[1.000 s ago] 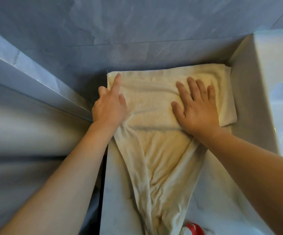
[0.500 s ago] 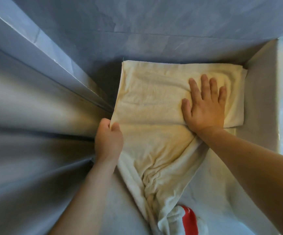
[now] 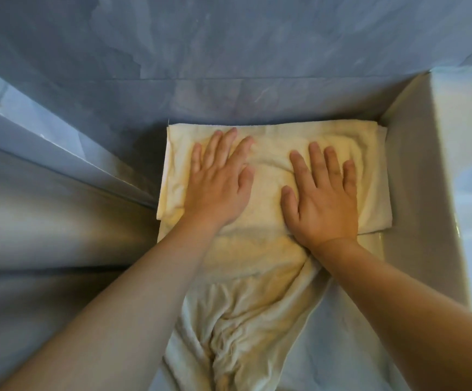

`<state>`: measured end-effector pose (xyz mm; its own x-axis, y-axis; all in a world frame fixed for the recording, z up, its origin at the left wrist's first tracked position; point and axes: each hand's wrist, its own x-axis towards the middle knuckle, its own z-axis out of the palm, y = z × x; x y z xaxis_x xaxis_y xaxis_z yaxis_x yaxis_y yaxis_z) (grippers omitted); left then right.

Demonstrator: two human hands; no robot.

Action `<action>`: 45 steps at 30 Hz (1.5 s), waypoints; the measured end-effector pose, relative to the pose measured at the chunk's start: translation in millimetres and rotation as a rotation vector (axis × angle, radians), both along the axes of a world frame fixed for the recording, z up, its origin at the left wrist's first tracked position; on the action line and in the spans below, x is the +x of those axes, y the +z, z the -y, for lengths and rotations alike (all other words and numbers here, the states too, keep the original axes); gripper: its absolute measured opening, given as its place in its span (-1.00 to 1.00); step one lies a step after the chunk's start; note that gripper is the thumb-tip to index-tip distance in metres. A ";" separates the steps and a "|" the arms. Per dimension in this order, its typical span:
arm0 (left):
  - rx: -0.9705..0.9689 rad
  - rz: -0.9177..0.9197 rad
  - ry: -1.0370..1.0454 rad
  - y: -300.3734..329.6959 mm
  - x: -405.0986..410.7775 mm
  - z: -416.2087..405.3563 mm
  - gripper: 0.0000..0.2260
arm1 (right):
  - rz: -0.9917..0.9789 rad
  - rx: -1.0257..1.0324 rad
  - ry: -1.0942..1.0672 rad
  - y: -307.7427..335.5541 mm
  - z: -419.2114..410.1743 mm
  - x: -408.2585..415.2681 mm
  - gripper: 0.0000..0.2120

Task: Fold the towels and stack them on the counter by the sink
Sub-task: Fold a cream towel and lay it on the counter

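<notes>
Cream towel [image 3: 268,249] lies mid-frame on the pale counter [image 3: 342,334], far half folded flat, near half bunched toward the bottom edge; looks soft, light, floppy, so prob. best taken by the loose near corners. Left hand [image 3: 217,190] & right hand [image 3: 322,198] both lie spread, palms pressing the folded part. Grey wall [image 3: 229,80] just behind, sink wall [image 3: 415,193] close at right, so little room to spread.

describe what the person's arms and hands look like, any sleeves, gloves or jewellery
Both arms are bare as far as the frame shows: no sleeves in view. The left hand and right hand wear no gloves, and no rings, watch or bracelet show on the fingers or wrists. The nails look short and unpainted.
</notes>
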<state>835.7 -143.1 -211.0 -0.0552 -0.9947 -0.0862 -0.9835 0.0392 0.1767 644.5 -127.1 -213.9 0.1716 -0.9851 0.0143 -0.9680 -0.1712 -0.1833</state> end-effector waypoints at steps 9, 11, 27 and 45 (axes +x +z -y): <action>-0.082 0.043 0.020 -7.8 -7.8 6.0 -0.46 | 0.637 -0.172 -0.552 25.1 -58.2 -13.4 -0.45; -0.080 0.046 0.019 -9.8 -6.6 5.7 -0.46 | 0.620 0.117 -0.725 31.2 -79.1 -12.9 -0.37; -0.080 0.023 0.008 -3.3 -11.9 4.1 -0.47 | -0.937 0.369 0.154 96.3 -65.1 -46.3 -0.54; -0.089 -0.006 -0.050 -2.8 -3.3 8.9 -0.46 | -0.035 0.105 0.128 -5.3 -83.2 -31.3 -0.35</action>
<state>832.5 -152.0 -213.7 -0.1048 -0.9945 0.0029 -0.9788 0.1037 0.1766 613.1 -43.9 -219.1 0.2942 -0.9509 -0.0958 -0.9456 -0.2751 -0.1737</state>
